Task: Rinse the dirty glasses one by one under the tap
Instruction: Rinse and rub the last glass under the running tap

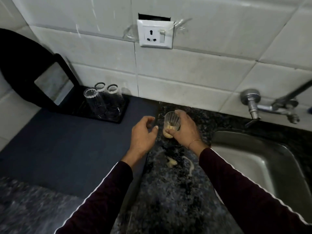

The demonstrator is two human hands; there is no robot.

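Note:
My right hand [184, 130] grips a small ribbed glass [170, 123] with a yellowish residue at its bottom, just above the speckled granite counter [170, 191]. My left hand [143, 134] hovers beside it to the left, fingers loosely curled and holding nothing. Three clear glasses [103, 100] stand upside down on a black tray [123, 114] at the back left. The steel tap [271, 108] juts from the tiled wall at the right, above the steel sink [263, 159]; no water runs from it.
A dark blue mat [67, 149] covers the counter's left part. A black mirror-like stand [54, 83] leans against the wall behind the tray. A yellowish smear and a wet ring [172, 162] mark the granite. A white wall socket [155, 33] sits above.

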